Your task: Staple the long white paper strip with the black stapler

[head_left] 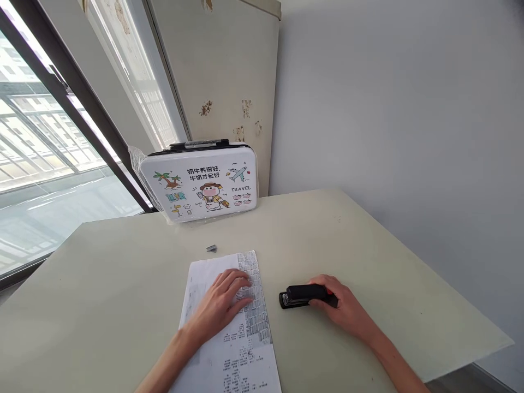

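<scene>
- Paper (pixel 242 345) lies nearest you, printed side up on the table (pixel 327 234).
- Your left hand (pixel 221 299) rests on it palm down, fingers a little apart.
- Your right hand (pixel 340 305) is clamped around the stapler (pixel 302 293), which is just right of the paper, apart from it, nose towards it.
- Staples (pixel 212 248) lie near the paper's far edge.
- Beyond them, a case (pixel 192 191) in clear wrap stands handle up.
</scene>
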The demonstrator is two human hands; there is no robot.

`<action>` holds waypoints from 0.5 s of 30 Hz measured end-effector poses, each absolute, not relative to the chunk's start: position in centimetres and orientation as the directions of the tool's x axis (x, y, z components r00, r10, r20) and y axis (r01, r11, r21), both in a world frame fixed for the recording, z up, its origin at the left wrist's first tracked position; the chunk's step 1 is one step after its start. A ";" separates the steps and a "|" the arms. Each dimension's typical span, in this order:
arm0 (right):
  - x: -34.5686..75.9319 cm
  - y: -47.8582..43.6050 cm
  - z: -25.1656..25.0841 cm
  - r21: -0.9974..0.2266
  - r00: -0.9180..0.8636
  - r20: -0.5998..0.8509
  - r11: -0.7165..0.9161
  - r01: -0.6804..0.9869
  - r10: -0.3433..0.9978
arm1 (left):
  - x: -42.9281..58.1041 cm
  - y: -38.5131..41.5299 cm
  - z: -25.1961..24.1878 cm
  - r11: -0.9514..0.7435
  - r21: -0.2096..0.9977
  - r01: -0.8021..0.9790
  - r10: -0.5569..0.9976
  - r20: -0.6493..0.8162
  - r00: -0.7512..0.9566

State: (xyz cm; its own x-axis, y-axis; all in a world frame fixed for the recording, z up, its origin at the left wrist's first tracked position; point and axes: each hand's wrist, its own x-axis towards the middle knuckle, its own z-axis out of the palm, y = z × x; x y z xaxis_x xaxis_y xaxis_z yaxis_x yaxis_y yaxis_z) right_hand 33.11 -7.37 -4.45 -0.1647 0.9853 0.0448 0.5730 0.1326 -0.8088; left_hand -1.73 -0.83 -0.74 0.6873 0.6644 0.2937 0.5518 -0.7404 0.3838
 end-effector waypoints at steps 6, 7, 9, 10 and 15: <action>33.1 -7.5 -4.4 -0.818 -0.168 0.022 0.114 0.563 0.986 | -6.4 -6.1 -0.2 -0.701 0.272 0.659 0.712 0.208 0.671; 33.1 -7.5 -4.4 -0.819 -0.169 0.019 0.112 0.563 0.985 | -6.7 -7.2 -0.1 -0.715 0.255 0.650 0.697 0.203 0.688; 33.1 -7.5 -4.5 -0.818 -0.166 0.017 0.109 0.565 0.986 | -7.1 -9.3 0.0 -0.757 0.226 0.614 0.653 0.207 0.729; 33.1 -7.5 -4.5 -0.817 -0.163 0.018 0.108 0.566 0.986 | -7.2 -10.1 0.0 -0.776 0.214 0.593 0.629 0.201 0.751; 33.2 -7.6 -4.7 -0.818 -0.157 0.027 0.112 0.564 0.987 | -6.8 -12.8 -1.5 -0.804 0.118 0.583 0.594 0.200 0.779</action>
